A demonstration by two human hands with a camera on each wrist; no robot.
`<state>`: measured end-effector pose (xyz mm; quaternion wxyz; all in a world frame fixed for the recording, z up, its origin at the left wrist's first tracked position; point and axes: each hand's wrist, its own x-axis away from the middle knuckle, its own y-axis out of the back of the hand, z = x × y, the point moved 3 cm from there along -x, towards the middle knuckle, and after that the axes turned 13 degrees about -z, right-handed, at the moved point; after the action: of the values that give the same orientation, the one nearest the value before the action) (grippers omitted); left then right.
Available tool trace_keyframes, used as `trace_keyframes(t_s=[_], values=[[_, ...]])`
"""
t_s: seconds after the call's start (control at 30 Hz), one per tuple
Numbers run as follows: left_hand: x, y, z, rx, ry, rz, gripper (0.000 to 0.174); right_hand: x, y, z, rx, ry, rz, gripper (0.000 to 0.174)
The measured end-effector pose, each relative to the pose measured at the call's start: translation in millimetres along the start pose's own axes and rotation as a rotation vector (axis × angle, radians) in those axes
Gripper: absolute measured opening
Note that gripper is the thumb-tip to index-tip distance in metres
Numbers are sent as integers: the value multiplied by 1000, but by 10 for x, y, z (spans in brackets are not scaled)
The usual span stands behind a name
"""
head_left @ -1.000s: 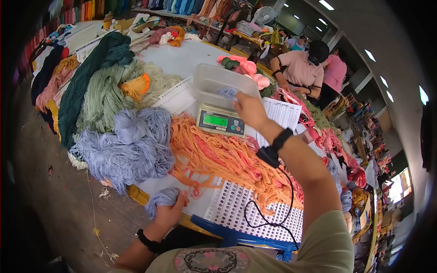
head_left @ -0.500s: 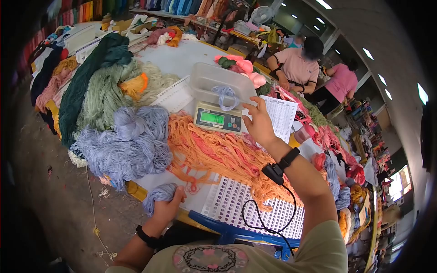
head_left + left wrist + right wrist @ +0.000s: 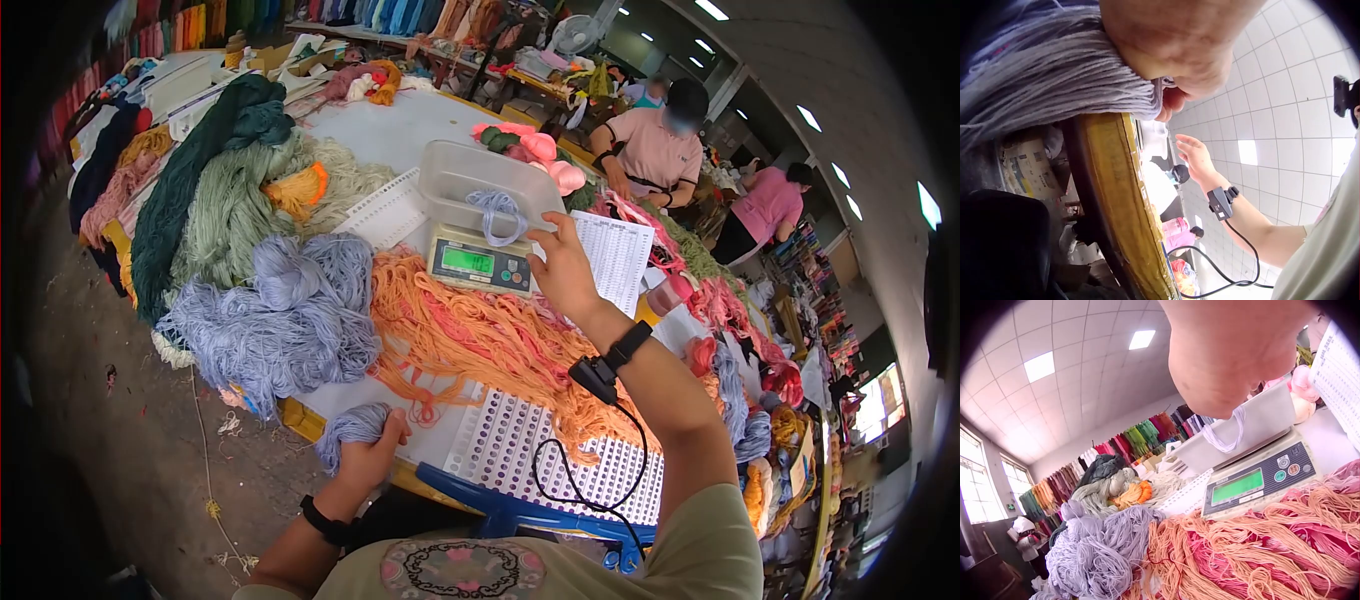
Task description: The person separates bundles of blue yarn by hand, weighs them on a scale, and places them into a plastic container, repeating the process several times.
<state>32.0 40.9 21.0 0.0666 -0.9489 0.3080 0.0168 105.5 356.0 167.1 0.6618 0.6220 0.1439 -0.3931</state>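
Loops of pale blue yarn (image 3: pixel 492 200) lay in the clear container (image 3: pixel 450 180) on top of the scale (image 3: pixel 500 262), draped over the near wall. Their long axis ran from inside the container towards the person, slanting a little to the right, and the rounded end hung outside near the scale's green display (image 3: pixel 467 261). The scale stood on the tabletop (image 3: pixel 370 135), its long front side running left to right with the display facing the person; the digits were too small to read surely.

The right hand (image 3: pixel 570 270) had a released grip, fingers spread and slightly bent, their tips pointing at the loops from beside the container's right corner. Whether they touched the container could not be told.

The left hand (image 3: pixel 367 458) had its grip curled round a pale blue bundle (image 3: pixel 352 430) by the tabletop's near edge. The bundle's strands led away from the fingers, bending down to the left. Orange and red yarn (image 3: pixel 470 330) spread below the scale, with a larger blue heap (image 3: pixel 275 320) to its left.
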Motion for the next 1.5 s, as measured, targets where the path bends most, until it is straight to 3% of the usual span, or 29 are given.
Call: trace_keyframes(t_s=[0.23, 0.53, 0.63, 0.7, 0.77, 0.83, 0.87, 0.93, 0.97, 1.03, 1.17, 1.23, 1.33, 1.43, 1.5], values=[[-4, -9, -5, 40, 5, 1, 31, -29, -137, 2, 82, 51, -3, 35], [-18, -1, 74, 62, 9, 3, 31, -81, -498, 83, 434, 80, 58, 37], [-14, 0, 66, 59, 20, -8, 31, 15, -510, 243, 490, 93, 110, 27], [-20, 6, 66, 40, -13, -3, 31, 86, -380, 532, 53, 207, -130, 19], [-30, 37, 64, 20, -38, 2, 32, 244, -208, 784, -348, -84, -19, 12], [-57, 85, 103, -53, 173, 67, 25, 490, 83, 1169, -896, -406, 62, 17], [-50, 77, -53, -61, 178, 70, 25, 596, 304, 1345, -900, -415, 59, 17], [-21, -72, -577, 371, 304, 190, 28, 771, 616, 1584, -1222, -700, 240, 21], [-13, -148, -700, 367, 319, 192, 28, 819, 681, 1632, -1222, -717, 241, 21], [62, -312, -929, 310, 95, 322, 36, 955, 753, 1726, -1349, -748, 277, 20], [118, -510, -1094, 414, 170, 260, 31, 1103, 766, 1725, -1240, -630, 266, 22], [110, -579, -1149, 556, 109, 213, 25, 1151, 785, 1693, -1192, -651, 163, 21], [62, -619, -1140, 513, 77, 180, 18, 1190, 754, 1701, -1220, -680, 111, 21], [103, -663, -1160, 605, 190, 115, 14, 1261, 741, 1676, -1259, -824, 58, 20], [114, -667, -1180, 596, 167, 108, 12, 1265, 726, 1669, -1306, -839, 53, 20]])
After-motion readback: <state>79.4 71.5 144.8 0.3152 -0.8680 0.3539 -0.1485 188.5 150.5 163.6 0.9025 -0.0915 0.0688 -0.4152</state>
